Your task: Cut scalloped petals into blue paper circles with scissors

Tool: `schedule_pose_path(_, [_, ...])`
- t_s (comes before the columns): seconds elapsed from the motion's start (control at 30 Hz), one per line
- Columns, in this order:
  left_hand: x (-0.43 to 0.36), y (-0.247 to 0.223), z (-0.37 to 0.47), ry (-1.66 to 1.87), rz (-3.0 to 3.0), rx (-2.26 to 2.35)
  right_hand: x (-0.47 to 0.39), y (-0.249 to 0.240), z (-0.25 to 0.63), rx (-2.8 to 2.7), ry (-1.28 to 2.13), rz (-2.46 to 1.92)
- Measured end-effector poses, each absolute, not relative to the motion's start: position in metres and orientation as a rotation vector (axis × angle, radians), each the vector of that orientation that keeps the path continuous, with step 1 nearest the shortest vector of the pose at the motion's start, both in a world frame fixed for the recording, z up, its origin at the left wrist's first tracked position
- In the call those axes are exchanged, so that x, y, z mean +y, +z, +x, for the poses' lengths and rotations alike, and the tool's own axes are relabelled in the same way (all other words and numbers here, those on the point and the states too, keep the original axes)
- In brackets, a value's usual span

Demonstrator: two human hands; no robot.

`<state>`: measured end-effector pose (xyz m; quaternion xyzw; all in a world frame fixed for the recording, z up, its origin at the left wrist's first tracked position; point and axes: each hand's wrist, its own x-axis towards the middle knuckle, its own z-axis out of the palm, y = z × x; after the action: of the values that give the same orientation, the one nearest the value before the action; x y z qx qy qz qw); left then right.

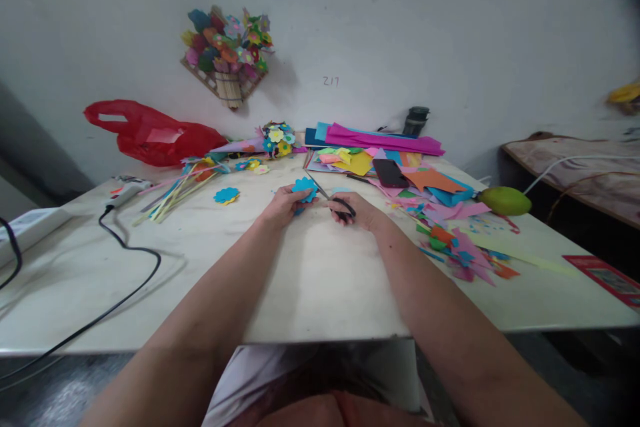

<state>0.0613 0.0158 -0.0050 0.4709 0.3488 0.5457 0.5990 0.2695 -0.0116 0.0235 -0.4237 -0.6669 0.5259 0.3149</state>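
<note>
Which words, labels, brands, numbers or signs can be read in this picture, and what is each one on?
"217", on the wall, right of the hanging flower decoration.
Red card at the table's right edge: bears a code-like patch; any print is too blurred to read.
No lettering can be made out on the scissors or the blue paper flower.

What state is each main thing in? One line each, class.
Black-handled metal scissors: in the right hand; blade opening unclear
Blue scalloped paper piece: held by the left hand
Red plastic bag: crumpled
Dark rectangular phone: screen dark
Multicoloured paper scraps: scattered
Multicoloured paper-flower bouquet: hung on wall
</note>
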Motion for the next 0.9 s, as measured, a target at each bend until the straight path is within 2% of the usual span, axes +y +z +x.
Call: schedule_pose_path(0.9, [0.0151, -0.0039, 0.0638, 1.295, 1.041, 0.825, -0.0048, 0.0149, 0.2668, -1.76, 1.36, -1.154])
